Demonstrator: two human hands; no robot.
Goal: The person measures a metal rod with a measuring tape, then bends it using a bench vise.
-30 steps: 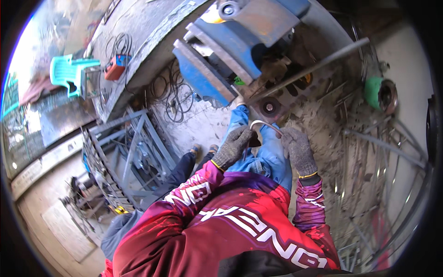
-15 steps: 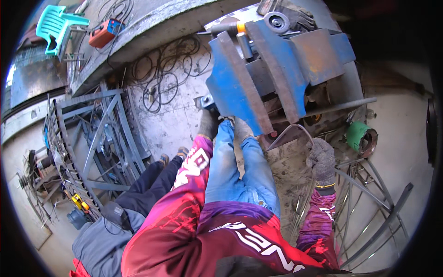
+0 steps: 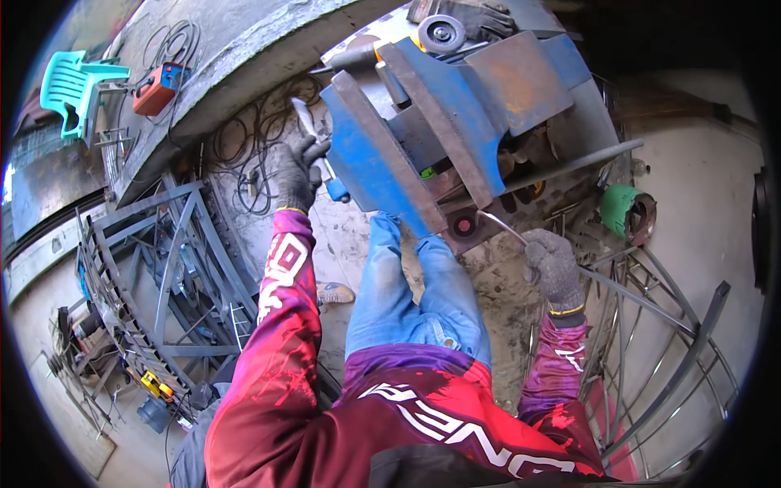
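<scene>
A large blue bench vise [image 3: 468, 77] with two brown jaws stands in front of me. My gloved left hand [image 3: 294, 175] is at its left side, fingers parted. The fingertips reach across the pale handle bar [image 3: 304, 118], beside the vise's blue screw end [image 3: 337, 190]. Whether they press on the bar is hard to see. To the right of the vise, my gloved right hand [image 3: 549, 264] is closed around a thin bent metal rod [image 3: 504, 226]. Its hooked tip points left, near the closer end of the right jaw.
An angle grinder [image 3: 442, 34] and dark gloves [image 3: 486, 20] lie behind the vise. Welded steel frames [image 3: 175, 244] stand at left, near a person's shoe [image 3: 335, 293]. Right are curved metal bars [image 3: 691, 366] and a green ring-shaped piece [image 3: 620, 210]. Cables [image 3: 252, 146] coil on the floor.
My left hand has moved left and away from under the vise's screw end. The handle bar now shows. The rod in my right hand has turned, and the person at left has moved mostly out of view.
</scene>
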